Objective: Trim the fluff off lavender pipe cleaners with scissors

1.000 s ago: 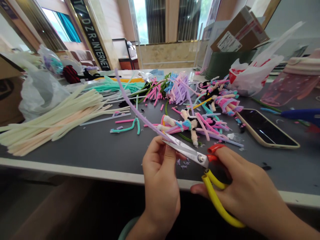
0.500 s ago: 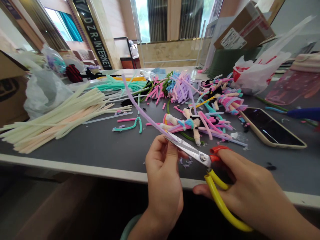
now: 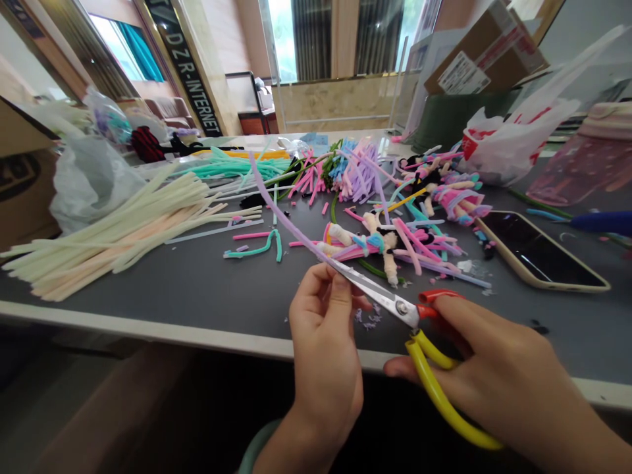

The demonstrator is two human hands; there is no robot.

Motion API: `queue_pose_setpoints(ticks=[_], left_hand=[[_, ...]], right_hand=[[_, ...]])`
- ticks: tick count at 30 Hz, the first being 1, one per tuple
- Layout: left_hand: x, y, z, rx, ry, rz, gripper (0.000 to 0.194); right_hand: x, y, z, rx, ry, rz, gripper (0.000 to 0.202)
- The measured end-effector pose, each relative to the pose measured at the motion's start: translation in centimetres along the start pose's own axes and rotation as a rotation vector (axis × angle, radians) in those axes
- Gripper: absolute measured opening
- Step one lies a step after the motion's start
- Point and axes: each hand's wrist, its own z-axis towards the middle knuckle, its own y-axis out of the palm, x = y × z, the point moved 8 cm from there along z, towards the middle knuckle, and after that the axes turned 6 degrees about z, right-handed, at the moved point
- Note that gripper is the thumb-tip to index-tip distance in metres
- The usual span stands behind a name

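Between the thumb and fingers of my left hand (image 3: pixel 326 336) is the lower end of a purple pipe cleaner (image 3: pixel 284 217), which curves up and to the left. My right hand (image 3: pixel 498 368) grips scissors (image 3: pixel 378 294) by their red and yellow handles. The blades look nearly closed, and their tips lie along the pipe cleaner just above my left fingertips. Small purple trimmings (image 3: pixel 368 317) lie on the table behind my left hand. A doll of twisted pipe cleaners (image 3: pixel 372 243) lies just beyond the blades.
Cream pipe cleaners (image 3: pixel 108 234) lie at the left beside a clear plastic bag (image 3: pixel 91 187). Purple and pink pieces (image 3: pixel 363 171) are heaped at the back. A phone (image 3: pixel 543 250), a white bag (image 3: pixel 513 145) and a pink bottle (image 3: pixel 567 158) stand or lie at the right.
The scissor blades have closed further along the pipe cleaner. More purple trimmings show on the table. The view has shifted slightly.
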Motion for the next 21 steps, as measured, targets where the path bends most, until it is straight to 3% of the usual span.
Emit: queue_pose_setpoints(ticks=[6, 15, 21], left_hand=[[0.0, 0.0, 0.0, -0.003, -0.006, 0.007, 0.014], [0.5, 0.2, 0.0, -0.026, 0.031, -0.021, 0.013], [0.6, 0.0, 0.1, 0.01, 0.048, -0.082, 0.014]], right_hand=[[0.2, -0.4, 0.4, 0.011, 0.013, 0.058, 0.055], [1.6, 0.9, 0.1, -0.096, 0.112, 0.052, 0.06], [1.3, 0.7, 0.1, -0.079, 0.055, 0.03, 0.058]])
